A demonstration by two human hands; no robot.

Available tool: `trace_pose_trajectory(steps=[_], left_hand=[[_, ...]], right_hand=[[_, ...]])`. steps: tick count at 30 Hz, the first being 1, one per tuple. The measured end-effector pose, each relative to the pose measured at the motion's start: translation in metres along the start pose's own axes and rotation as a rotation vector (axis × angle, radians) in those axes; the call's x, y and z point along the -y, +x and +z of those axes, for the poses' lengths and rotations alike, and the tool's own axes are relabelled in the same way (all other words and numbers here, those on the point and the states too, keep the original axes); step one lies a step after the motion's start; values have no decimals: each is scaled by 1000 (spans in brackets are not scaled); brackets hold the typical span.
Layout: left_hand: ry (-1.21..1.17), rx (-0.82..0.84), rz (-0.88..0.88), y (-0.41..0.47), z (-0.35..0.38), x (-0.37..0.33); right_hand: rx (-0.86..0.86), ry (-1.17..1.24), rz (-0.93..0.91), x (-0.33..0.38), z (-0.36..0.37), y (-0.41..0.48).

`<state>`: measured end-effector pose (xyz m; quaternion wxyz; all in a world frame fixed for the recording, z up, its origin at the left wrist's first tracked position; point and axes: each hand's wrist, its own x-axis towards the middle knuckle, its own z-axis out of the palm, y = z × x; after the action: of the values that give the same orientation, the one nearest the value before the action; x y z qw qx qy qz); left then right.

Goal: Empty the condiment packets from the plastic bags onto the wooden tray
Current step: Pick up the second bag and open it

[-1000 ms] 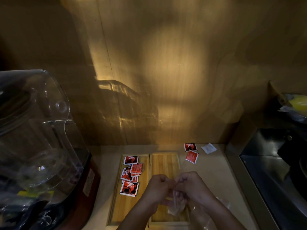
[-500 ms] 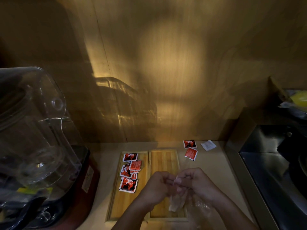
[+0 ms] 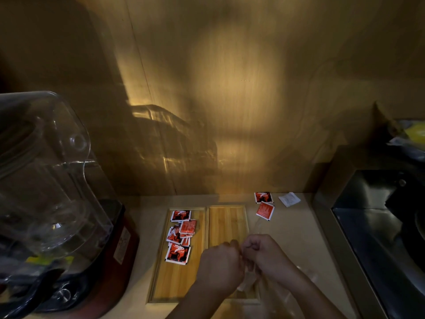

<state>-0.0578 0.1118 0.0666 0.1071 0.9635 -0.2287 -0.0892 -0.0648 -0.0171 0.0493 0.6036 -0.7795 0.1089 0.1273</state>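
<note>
A wooden tray [image 3: 227,222] with two compartments lies on the counter. Several red condiment packets [image 3: 180,233] lie in its left compartment. My left hand [image 3: 218,263] and my right hand [image 3: 264,254] are side by side above the right compartment's near end, both pinching a small clear plastic bag [image 3: 248,279] that hangs between them. Something pale shows inside the bag; I cannot make out what. Two red packets [image 3: 264,204] and a white packet [image 3: 289,199] lie on the counter behind the tray's right corner.
A blender [image 3: 53,203] with a clear jug on a dark base fills the left side. A dark metal appliance [image 3: 386,226] borders the counter on the right. More clear plastic [image 3: 299,293] lies under my right forearm. A wooden wall stands behind.
Both hands stay together on the clear bag over the right compartment; they have shifted slightly and the fingers have reworked their grip. The packets have not moved.
</note>
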Motion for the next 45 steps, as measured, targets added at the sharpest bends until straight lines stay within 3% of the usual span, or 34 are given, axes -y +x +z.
trace_pose_trajectory(steps=[5, 9, 14, 19, 22, 33, 38, 42, 45], left_hand=[[-161, 149, -98, 2, 7, 10], [-495, 142, -117, 2, 14, 16], [-668, 107, -101, 2, 20, 17], [-1014, 116, -115, -3, 18, 16], [-1104, 153, -174, -5, 19, 16], [-991, 55, -266, -8, 24, 9], [-618, -69, -267, -8, 24, 3], [-491, -101, -281, -7, 15, 1], [-472, -59, -247, -6, 11, 3]], right_hand=[[-39, -48, -7, 0, 4, -5], [-75, 93, 0, 1, 2, -9], [-34, 224, 51, 0, 7, -16], [-8, 163, 73, -3, 8, -18], [33, 97, 73, -5, 5, -18], [44, -28, 38, -8, -3, -21], [-63, -277, 14, -6, -1, -17], [-205, -443, 36, -10, 6, -14], [-126, -475, 18, -12, 8, -13]])
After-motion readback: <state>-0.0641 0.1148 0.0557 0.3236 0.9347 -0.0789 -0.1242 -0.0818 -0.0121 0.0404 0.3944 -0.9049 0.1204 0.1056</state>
